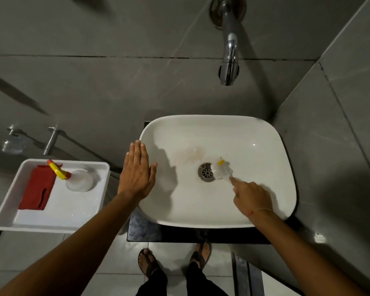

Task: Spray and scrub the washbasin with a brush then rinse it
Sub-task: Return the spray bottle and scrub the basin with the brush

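**Brush worked beside the drain**

A small white-bristled brush with a yellow tip (221, 170) was gripped by the right hand (252, 196) at lower right of the frame, bristles set just right of the round metal drain (206, 172) in the white rectangular ceramic washbasin (239, 216). Its long axis ran from the hand up-left, yellow tip pointing toward the frame's top. The left hand (137, 171) was spread flat, empty, over the basin's left rim. Short overlapping strokes with steady pressure would probably serve best, with the walls covered too.

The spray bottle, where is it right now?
The spray bottle lies in the white tray left of the washbasin, beside a red cloth; neither hand touches it.
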